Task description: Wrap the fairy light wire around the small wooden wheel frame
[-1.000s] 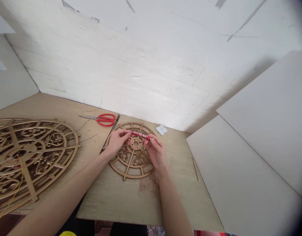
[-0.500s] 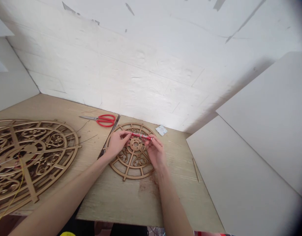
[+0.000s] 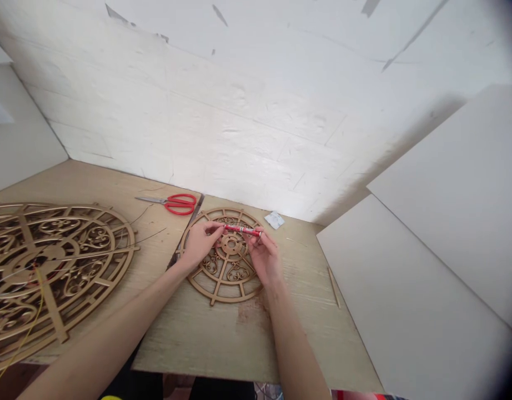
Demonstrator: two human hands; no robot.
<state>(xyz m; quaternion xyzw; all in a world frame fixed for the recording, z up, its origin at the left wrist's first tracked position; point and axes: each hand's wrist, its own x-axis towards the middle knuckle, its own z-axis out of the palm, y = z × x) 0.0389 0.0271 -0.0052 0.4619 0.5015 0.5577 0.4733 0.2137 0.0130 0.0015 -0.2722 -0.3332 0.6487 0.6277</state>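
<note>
A slim red tube with pale printing [image 3: 242, 229], pen-like in shape, is held level between my two hands. My left hand [image 3: 201, 241] pinches its left end with thumb and fingertips. At the other end, the fingers of my right hand [image 3: 264, 253] are closed around it. Right below the hands lies a round openwork wooden wheel [image 3: 214, 286], with spokes, scroll patterns and a ring of holes at its hub. Both hands hide parts of its rim.
Larger stacked wooden wheels [image 3: 51, 319] with loose thin wires cover the left of the table [image 3: 189, 350]. Red-handled scissors [image 3: 179, 204] lie near the white wall [image 3: 239, 128]. A small white packet [image 3: 274, 220] and a thin stick [image 3: 334, 287] lie to the right, beside white panels [image 3: 389, 289].
Both hands keep their hold on the red tube, which has turned slightly so its printing shows differently. The view has shifted very slightly; nothing else has moved.
</note>
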